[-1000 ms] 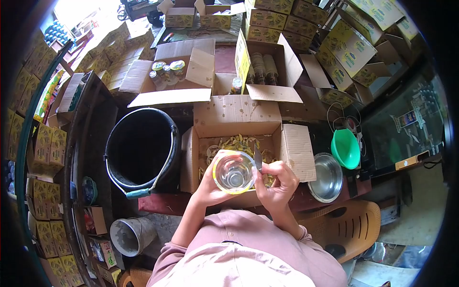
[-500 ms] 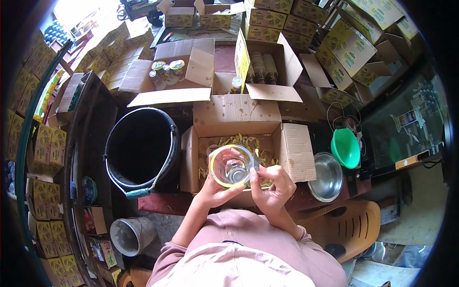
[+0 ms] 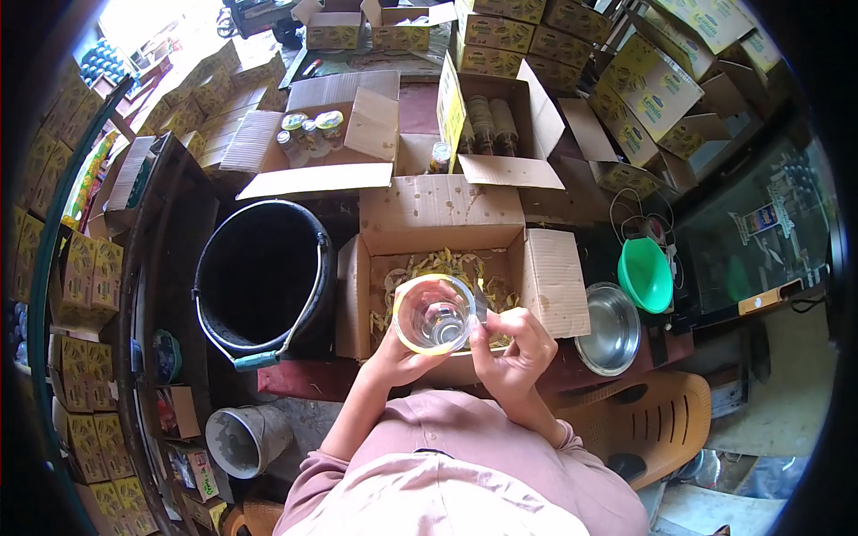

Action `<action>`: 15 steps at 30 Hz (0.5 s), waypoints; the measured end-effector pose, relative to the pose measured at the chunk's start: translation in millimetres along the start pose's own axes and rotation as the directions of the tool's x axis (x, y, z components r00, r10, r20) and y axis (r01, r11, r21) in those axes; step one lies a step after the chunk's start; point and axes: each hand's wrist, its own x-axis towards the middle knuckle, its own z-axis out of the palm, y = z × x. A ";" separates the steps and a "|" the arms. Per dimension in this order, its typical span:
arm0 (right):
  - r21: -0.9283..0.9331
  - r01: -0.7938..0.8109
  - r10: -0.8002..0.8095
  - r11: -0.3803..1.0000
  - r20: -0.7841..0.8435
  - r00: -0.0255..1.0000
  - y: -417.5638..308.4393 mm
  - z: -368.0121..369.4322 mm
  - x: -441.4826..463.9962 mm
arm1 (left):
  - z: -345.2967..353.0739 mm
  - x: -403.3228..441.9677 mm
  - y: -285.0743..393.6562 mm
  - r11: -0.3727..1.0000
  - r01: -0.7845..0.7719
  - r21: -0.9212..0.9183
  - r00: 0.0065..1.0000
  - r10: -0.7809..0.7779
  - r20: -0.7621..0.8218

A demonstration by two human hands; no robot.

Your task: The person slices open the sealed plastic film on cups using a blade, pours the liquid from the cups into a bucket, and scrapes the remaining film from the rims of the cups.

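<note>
My left hand [image 3: 395, 359] is wrapped round a clear plastic cup [image 3: 435, 314] with a yellow rim, its open mouth tipped up toward me. Fingers show through the cup's wall. At the cup's right rim, my right hand [image 3: 516, 353] pinches a small thin blade [image 3: 481, 302], dark and narrow, with a yellowish bit near its tip. Both hands are above the near side of an open cardboard box [image 3: 442, 210], whose floor is strewn with yellow-green scraps [image 3: 447, 263].
A black bucket [image 3: 207, 268] stands left of the box. On the right are a metal bowl [image 3: 610, 330] and a green bowl [image 3: 645, 275]. Behind, one carton [image 3: 371, 125] holds several lidded cups [image 3: 313, 134]; another carton [image 3: 541, 112] holds stacked cups [image 3: 483, 125]. A brown chair [image 3: 661, 415] is at the right.
The cup has tilted very slightly in my left hand, and the view has shifted a little. My right hand stays pinched at the rim.
</note>
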 end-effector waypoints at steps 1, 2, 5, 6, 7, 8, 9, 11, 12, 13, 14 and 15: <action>-0.017 0.007 -0.007 1.000 -0.010 1.000 -0.3 0.4 0.5 | -0.6 -0.4 -1.7 1.000 -0.005 0.012 1.000 0.005 0.015; -0.032 0.014 -0.014 0.999 -0.018 1.000 -0.6 0.9 1.1 | -1.3 -0.6 -2.4 1.000 -0.010 0.026 1.000 0.010 0.028; -0.031 0.019 -0.019 0.999 -0.022 1.000 2.1 0.7 3.2 | -1.3 -2.0 0.0 0.985 -0.061 0.162 0.995 0.048 0.086; -0.023 0.018 -0.018 1.000 -0.019 1.000 3.4 0.1 3.4 | -2.2 -1.9 0.6 0.974 -0.077 0.211 0.994 0.059 0.092; -0.001 0.010 -0.010 1.000 -0.019 1.000 4.6 0.0 3.2 | -1.5 -2.1 1.5 0.990 -0.024 0.137 0.997 0.014 0.075; 0.021 0.003 -0.002 1.000 -0.018 1.000 5.9 -0.1 3.0 | -0.2 -2.4 2.8 0.998 0.028 0.061 0.998 -0.032 0.061; 0.043 -0.003 0.004 0.999 -0.017 1.000 6.6 -0.3 3.3 | 1.0 -2.1 3.3 0.997 0.078 -0.016 0.996 -0.077 0.051; 0.032 -0.027 0.028 0.999 -0.036 0.999 2.5 -1.8 2.7 | 0.3 -0.8 0.1 0.991 0.077 -0.107 0.997 -0.074 0.035; 0.027 -0.039 0.040 0.999 -0.046 0.998 0.6 -2.3 2.6 | -0.1 -0.4 -1.1 0.985 0.077 -0.152 0.997 -0.074 0.027; 0.015 -0.018 0.019 1.000 -0.040 0.999 0.0 -2.3 2.9 | -0.1 -0.8 -1.0 0.977 0.096 -0.188 0.995 -0.096 0.014; 0.003 0.002 -0.002 1.000 -0.034 0.999 -0.7 -2.5 2.9 | 0.2 -1.6 -0.5 0.967 0.116 -0.226 0.993 -0.118 0.003; -0.008 0.023 -0.023 1.000 -0.027 0.999 -1.1 -2.5 2.6 | 0.5 -2.2 0.2 0.955 0.135 -0.263 0.990 -0.142 -0.007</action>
